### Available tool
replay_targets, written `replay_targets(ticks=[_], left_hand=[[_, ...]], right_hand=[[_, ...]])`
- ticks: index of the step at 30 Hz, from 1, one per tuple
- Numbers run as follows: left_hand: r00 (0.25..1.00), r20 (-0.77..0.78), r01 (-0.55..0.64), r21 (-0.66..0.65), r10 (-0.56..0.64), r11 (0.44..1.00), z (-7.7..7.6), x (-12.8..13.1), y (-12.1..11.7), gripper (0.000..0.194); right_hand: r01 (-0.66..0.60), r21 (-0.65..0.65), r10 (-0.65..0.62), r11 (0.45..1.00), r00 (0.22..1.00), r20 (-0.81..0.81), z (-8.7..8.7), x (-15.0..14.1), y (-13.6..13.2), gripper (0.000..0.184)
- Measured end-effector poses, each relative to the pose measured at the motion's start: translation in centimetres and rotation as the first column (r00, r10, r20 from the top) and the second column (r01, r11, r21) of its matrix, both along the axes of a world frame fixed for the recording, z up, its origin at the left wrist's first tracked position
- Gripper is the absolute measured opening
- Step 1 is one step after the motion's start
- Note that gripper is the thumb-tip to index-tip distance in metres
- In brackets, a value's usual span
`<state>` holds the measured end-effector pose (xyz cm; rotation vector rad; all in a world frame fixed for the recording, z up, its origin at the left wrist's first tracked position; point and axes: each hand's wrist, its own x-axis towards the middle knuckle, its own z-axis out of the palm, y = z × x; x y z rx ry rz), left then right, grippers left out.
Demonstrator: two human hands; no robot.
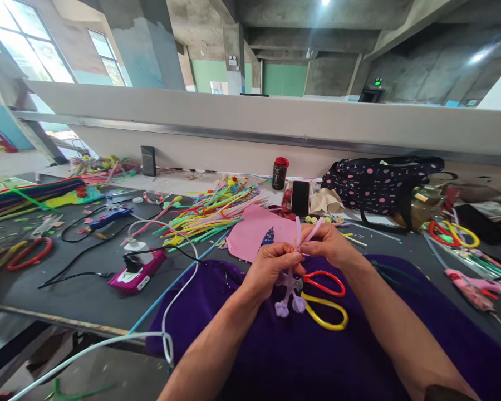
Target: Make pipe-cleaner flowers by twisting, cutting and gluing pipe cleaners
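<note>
In front of me, my left hand [271,270] pinches lilac pipe cleaners [290,287] twisted together. Two rounded, fuzzy ends hang below my fingers, and two straight ends stick up above them. My right hand [328,242] is closed on the upper part of the same pipe cleaners, its fingertips touching those of the left. Just under my hands lies a pair of scissors [332,326] with one red and one yellow handle loop, resting on the dark purple cloth [217,312]; their blades are mostly hidden. A pink sheet [250,231] lies behind my left hand.
A heap of coloured pipe cleaners [212,217] spreads behind the pink sheet. To the left are a purple power strip [137,273], looping cables and a blue glue gun [111,218]. A phone [300,199], a red-lidded bottle [279,174] and a patterned bag [376,186] stand at the back.
</note>
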<state>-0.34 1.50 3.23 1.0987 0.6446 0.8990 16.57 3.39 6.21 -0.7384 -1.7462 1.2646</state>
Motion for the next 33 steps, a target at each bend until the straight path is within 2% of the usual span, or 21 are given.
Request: replay_targets(ticks=[3, 6, 8, 11, 14, 17, 20, 24, 29, 33], left_hand=[[0.986, 0.082, 0.152, -0.053, -0.147, 0.987, -0.2, -0.2, 0.1, 0.023], [0.935, 0.149, 0.338, -0.091, -0.322, 0.937, -0.4, -0.3, 0.0, 0.023], [0.91, 0.164, 0.4, -0.1, -0.382, 0.911, -0.5, -0.2, -0.1, 0.023], [0.936, 0.143, 0.336, -0.098, -0.321, 0.937, -0.4, -0.1, -0.2, 0.022], [0.99, 0.079, 0.121, -0.016, -0.12, 0.992, -0.2, 0.1, 0.0, 0.023], [0.999, 0.03, -0.034, 0.074, 0.032, 0.997, 0.1, 0.1, 0.2, 0.022], [0.997, 0.001, -0.071, 0.086, 0.071, 0.994, 0.3, 0.1, 0.1, 0.02], [0.998, 0.055, -0.021, 0.057, 0.017, 0.998, 0.0, -0.1, 0.1, 0.019], [0.97, 0.184, 0.166, -0.04, -0.156, 0.985, -0.5, -0.1, 0.4, 0.018], [0.917, 0.261, 0.324, -0.046, -0.302, 0.945, -0.8, -0.1, 0.4, 0.02]], right_hand=[[-0.071, -0.005, 0.071, 0.997, 0.996, -0.054, -0.4, -0.2, 0.1, 0.017], [-0.178, -0.002, 0.177, 0.984, 0.982, -0.068, -0.5, -0.4, -0.2, 0.018], [-0.198, -0.001, 0.198, 0.98, 0.979, -0.051, -0.4, -0.3, -0.4, 0.018], [-0.124, -0.001, 0.124, 0.992, 0.992, 0.002, 0.0, -0.2, -0.6, 0.015], [0.013, 0.026, -0.015, 1.0, 0.996, 0.09, 0.5, -0.3, -0.8, 0.012], [0.128, 0.056, -0.136, 0.99, 0.976, 0.17, 1.0, -0.4, -1.2, 0.009], [0.097, 0.044, -0.102, 0.994, 0.983, 0.153, 1.0, -0.4, -1.3, 0.01], [-0.005, -0.012, 0.005, 1.0, 1.0, 0.005, 0.1, -0.2, -0.5, 0.012], [-0.146, -0.068, 0.133, 0.987, 0.977, -0.165, -1.1, -0.7, 0.2, 0.013], [-0.202, -0.061, 0.187, 0.977, 0.963, -0.193, -1.1, -0.9, 0.0, 0.013]])
